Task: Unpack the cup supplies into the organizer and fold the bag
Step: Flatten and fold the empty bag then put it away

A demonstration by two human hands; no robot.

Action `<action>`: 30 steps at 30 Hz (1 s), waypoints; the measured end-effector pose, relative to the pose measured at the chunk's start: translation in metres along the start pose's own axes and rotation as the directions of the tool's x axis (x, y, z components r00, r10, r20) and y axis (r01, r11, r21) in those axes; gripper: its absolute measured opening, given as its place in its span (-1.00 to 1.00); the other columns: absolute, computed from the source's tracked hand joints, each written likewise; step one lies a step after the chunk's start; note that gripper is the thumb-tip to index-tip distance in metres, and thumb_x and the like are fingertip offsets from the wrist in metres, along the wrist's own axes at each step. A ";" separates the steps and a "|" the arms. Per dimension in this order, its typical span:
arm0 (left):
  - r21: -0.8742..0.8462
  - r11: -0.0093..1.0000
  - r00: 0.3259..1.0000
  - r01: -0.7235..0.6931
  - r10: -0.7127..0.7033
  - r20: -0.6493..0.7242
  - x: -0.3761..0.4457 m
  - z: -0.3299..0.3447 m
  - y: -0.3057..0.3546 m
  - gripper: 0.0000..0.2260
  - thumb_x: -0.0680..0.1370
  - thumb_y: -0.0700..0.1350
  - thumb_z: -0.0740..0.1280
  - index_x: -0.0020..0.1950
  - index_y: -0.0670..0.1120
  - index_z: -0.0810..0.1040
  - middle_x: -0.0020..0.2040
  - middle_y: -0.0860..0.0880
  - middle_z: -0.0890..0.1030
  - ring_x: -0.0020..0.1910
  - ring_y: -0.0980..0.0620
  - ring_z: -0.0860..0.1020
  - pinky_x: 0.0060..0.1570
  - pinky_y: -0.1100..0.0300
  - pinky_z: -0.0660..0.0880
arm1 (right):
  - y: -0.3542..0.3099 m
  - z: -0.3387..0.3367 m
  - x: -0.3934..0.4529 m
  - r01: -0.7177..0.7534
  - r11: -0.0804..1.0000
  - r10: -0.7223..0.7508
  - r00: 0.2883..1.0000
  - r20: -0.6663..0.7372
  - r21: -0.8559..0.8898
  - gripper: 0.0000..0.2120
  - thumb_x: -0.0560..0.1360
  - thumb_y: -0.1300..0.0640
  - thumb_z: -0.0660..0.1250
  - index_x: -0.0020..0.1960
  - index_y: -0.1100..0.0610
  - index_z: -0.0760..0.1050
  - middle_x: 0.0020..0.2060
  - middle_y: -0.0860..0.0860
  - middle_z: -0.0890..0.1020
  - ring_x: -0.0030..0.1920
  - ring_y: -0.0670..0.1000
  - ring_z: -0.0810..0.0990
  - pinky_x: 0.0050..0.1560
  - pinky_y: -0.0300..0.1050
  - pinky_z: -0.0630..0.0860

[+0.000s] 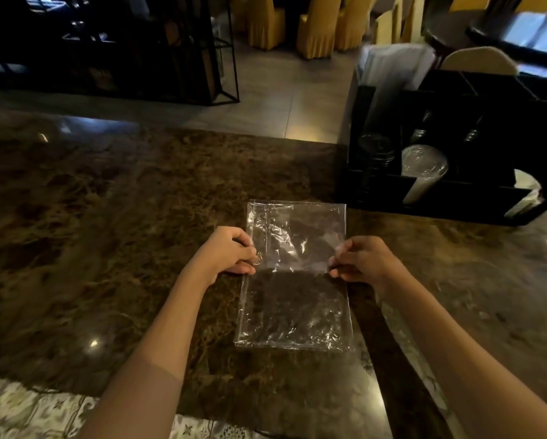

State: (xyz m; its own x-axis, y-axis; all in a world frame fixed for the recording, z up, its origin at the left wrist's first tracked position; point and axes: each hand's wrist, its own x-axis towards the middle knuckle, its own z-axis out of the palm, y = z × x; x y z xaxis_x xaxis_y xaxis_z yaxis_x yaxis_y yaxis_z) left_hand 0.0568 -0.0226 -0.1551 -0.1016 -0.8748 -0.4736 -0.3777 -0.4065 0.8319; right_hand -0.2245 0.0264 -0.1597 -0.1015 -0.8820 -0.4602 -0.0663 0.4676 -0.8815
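Your two bare forearms reach in from the near edge over the brown marble counter point(113, 217). Flat on it, directly in front of you, lies the clear plastic bag point(294, 308), empty and crinkled, its long side running away from you. The nearer half is a single see-through layer; the farther half looks doubled or creased, with a fold line crossing between your hands.

Your left hand point(229, 251) pinches the bag's left edge at about mid-length, fingers curled in and thumb pressed against them, with a ring on one finger. Your right hand point(362, 259) grips the opposite edge at the same level, fingertips closed on the film. Both hands rest at the counter surface.

Beyond the bag, to the right and well apart from it, stands the black organizer point(449, 198). In its front compartments you have a stack of clear lids point(422, 167) leaning on its side and a darker stack point(376, 150) to its left. White napkins point(527, 193) sit in the right front slot, and a tall bundle in white wrapping point(392, 74) rises at the back left.

Past the counter are a tiled floor, a black metal shelf frame point(183, 52) and yellow-covered chairs point(316, 23).
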 end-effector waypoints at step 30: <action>0.387 0.850 0.855 -0.357 0.464 -0.230 -0.048 0.026 -0.042 -0.77 0.45 -0.31 0.50 -0.07 0.01 0.59 -0.03 0.03 0.59 -0.18 0.23 0.60 -0.18 0.35 0.60 | 0.043 0.008 -0.051 0.339 0.750 -0.474 0.874 -0.104 -0.568 -0.83 0.49 0.28 0.46 -0.02 0.03 0.64 -0.01 -0.02 0.57 -0.07 0.00 0.60 -0.07 -0.21 0.52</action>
State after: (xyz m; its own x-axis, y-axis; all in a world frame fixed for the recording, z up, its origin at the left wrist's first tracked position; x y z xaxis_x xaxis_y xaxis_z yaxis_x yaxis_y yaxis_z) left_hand 0.0538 0.0430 -0.1746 -0.0507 -0.9976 0.0474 -0.6407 0.0689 0.7647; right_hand -0.2140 0.0915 -0.1750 -0.1602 -0.9867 0.0267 -0.6479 0.0848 -0.7570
